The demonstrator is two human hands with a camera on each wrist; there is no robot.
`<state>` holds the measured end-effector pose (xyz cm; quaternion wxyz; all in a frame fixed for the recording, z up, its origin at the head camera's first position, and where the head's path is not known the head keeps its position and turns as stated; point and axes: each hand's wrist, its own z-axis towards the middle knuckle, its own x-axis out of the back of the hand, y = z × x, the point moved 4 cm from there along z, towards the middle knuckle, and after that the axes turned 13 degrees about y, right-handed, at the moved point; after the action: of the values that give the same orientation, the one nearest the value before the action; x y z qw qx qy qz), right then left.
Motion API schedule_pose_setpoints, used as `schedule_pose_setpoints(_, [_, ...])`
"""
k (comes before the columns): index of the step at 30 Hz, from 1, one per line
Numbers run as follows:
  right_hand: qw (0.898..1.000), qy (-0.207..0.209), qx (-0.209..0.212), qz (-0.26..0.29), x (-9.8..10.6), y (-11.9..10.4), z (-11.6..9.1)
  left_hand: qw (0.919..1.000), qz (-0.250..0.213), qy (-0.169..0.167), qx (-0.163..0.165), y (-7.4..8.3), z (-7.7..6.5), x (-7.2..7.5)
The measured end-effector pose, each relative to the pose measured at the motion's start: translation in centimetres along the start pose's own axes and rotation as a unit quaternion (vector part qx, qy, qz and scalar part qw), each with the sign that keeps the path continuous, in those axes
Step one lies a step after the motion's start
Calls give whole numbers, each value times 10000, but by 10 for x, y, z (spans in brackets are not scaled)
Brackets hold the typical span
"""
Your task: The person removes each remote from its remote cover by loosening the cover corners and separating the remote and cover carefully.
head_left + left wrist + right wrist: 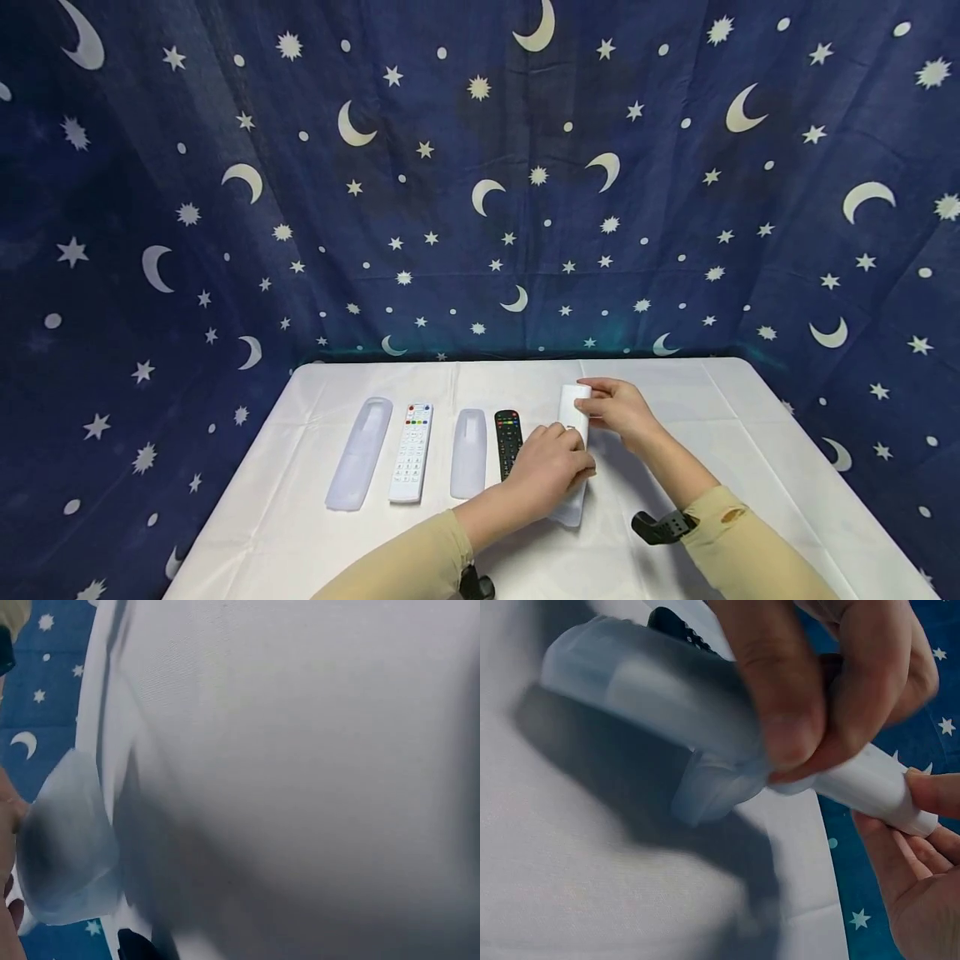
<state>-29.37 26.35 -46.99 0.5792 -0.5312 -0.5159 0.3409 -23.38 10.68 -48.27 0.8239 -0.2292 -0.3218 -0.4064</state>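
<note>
Right of the table's middle, both hands hold a white remote that sits partly inside a translucent silicone cover. My right hand pinches its bare far end between thumb and fingers. Nearer to me, my left hand grips the cover and hides the middle of it. In the right wrist view, the white end sticks out of the bunched, frosted cover. The cover's closed end shows at the left of the left wrist view. A black remote lies beside my left hand, partly hidden by it.
Left of the hands, a short translucent cover, a white remote with buttons up and a longer translucent cover lie in a row. They rest on a white-clothed table. A dark blue moon-and-star curtain hangs behind.
</note>
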Motion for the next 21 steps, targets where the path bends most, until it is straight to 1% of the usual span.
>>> schedule_pose_setpoints(4, [9998, 63, -13, 187, 6, -4, 1, 9969, -276, 104, 728, -15, -5, 6])
schedule_pose_setpoints(6, [9997, 47, 7, 250, 9, -7, 0, 9944, -325, 123, 993, -25, -9, 9])
schedule_pose_setpoints(7, [9996, 41, 3, 287, 10, -9, 0, 9935, -326, 151, 1076, -30, -11, 10])
schedule_pose_setpoints(9, [9993, 38, 1, 371, 12, -12, -1, 9918, -360, 190, 1213, -40, -16, 12])
schedule_pose_setpoints(12, [9986, 11, 4, 528, 15, -16, -3, 9911, -345, 192, 1270, -48, -22, 12])
schedule_pose_setpoints(16, [9980, -122, 72, 608, 14, -18, -4, 9898, -454, 294, 1316, -50, -25, 11])
schedule_pose_setpoints(18, [9979, -127, 66, 631, 13, -18, -4, 9872, -556, 388, 1441, -49, -26, 11])
schedule_pose_setpoints(21, [9979, -51, 13, 645, 12, -17, -4, 9814, -684, 514, 1719, -48, -26, 11])
